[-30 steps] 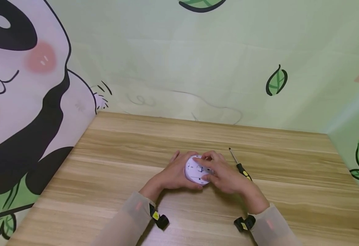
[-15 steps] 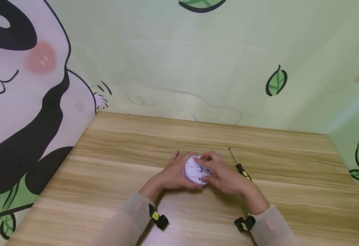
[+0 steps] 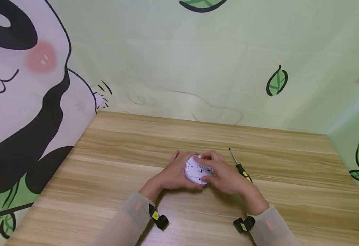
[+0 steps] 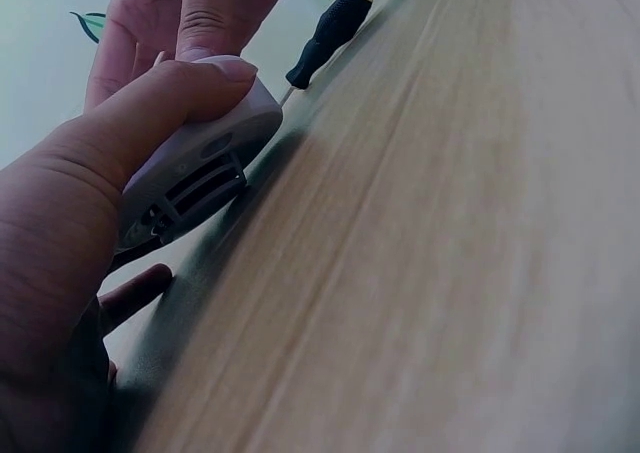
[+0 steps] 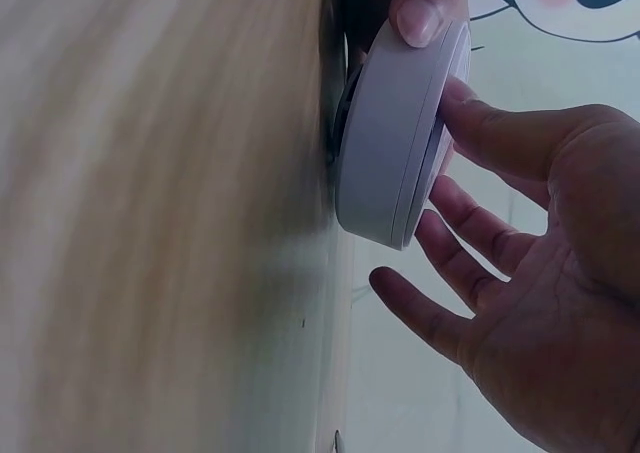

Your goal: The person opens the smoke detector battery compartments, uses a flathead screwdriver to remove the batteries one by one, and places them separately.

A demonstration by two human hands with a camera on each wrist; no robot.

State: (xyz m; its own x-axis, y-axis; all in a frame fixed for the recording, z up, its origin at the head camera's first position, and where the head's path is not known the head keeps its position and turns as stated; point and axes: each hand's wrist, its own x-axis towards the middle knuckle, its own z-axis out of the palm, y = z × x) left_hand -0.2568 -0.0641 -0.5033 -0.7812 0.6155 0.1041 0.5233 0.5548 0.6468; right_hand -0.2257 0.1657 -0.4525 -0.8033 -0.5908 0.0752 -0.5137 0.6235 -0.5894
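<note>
A round white smoke detector [image 3: 195, 175] is tilted on its edge close over the table, its flat plate with slots and a small central opening turned toward me. My left hand [image 3: 175, 175] grips its rim from the left, the thumb lying along the near side. On the right, my right hand [image 3: 227, 177] holds the plate with thumb and fingertips, covering part of that face. Dark vent slots on the underside of the detector [image 4: 205, 168] show in the left wrist view. A thin seam runs round the white side of the detector [image 5: 385, 143] in the right wrist view.
A screwdriver [image 3: 243, 171] with a black and yellow handle lies just beyond the right hand, its tip pointing away. The wooden table [image 3: 130, 136] ends against a green wall cloth [image 3: 167, 61] printed with leaves and a panda.
Both hands stay in place around the smoke detector. The right fingers shift very slightly on the plate; the screwdriver has not moved.
</note>
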